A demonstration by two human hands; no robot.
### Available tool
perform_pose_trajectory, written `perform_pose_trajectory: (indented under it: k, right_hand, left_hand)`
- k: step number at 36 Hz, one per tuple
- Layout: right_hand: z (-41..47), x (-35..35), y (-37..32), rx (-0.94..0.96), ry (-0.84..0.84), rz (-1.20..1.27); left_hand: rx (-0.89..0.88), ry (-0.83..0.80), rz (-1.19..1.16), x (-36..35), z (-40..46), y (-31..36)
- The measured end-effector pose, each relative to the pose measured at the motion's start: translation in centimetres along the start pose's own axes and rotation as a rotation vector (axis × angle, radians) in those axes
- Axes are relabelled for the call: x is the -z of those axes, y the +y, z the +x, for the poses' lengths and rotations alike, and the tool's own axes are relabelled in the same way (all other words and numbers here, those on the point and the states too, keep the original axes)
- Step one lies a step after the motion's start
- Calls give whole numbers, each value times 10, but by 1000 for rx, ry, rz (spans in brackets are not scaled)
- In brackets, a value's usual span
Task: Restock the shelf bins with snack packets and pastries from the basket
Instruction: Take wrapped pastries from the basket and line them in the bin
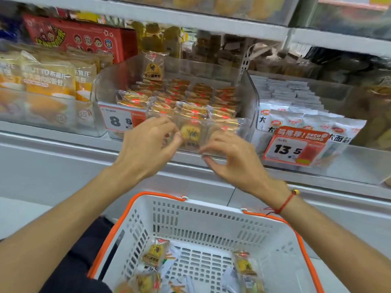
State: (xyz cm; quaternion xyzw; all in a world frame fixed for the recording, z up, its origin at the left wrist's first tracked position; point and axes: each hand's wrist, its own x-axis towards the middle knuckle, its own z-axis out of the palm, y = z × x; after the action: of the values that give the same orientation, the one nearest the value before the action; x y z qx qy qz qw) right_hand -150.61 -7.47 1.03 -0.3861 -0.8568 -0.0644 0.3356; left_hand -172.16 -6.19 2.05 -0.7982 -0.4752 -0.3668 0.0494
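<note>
Both hands at frame centre, at the front of the clear bin (101,85). Left hand (148,144) pinches a pastry (190,132); right hand (230,157) fingers curled at its edge, grip unclear. Light, crinkly, crushable: hold wrapper edges. More in basket (211,216) below.

You have a single wide-angle view, worn on your head, looking forward and down along both forearms. It sits close to the work: the white basket (213,233) fills the lower frame right beneath you, and the clear shelf bin (243,98) faces you just beyond it, mid-frame. The upper shelves run blurred and bowed across the top edge.
</note>
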Motion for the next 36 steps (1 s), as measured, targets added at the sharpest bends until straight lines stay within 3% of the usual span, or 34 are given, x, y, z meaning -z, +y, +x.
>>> perform_pose_trajectory:
  k: [2,6,8,10,14,22,27,30,32,36]
  right_hand:
    - [-24,-26,-1,-36,-185,19]
    - [-65,-77,-1,-186,-624,51]
    - [-84,-102,-2,-261,-777,78]
    - [-101,-127,-6,-348,-917,134]
    - [-132,-179,-16,-542,-1088,265]
    - [-170,-246,-28,-839,-1189,436]
    - [-177,-271,-33,-1349,-997,864]
    - [-175,-279,-41,-1491,-916,961]
    - [-179,-289,-47,-1527,-850,950]
    - [-187,-297,-46,-1492,-732,662]
  left_hand:
    - [85,-233,1,-6,-8,-2]
    - [112,-983,84,-33,-34,-15]
    - [112,-1210,174,-51,-49,-22]
    - [121,-1333,272,-72,-64,-28]
    - [241,-1450,319,-115,-101,-46]
    - [676,-1667,173,-170,-178,-67]
    - [842,-1627,-53,-186,-203,-72]
    - [946,-1622,-155,-196,-212,-71]
    - [947,-1651,-195,-200,-210,-70]
    - [964,-1610,-211,-191,-205,-69]
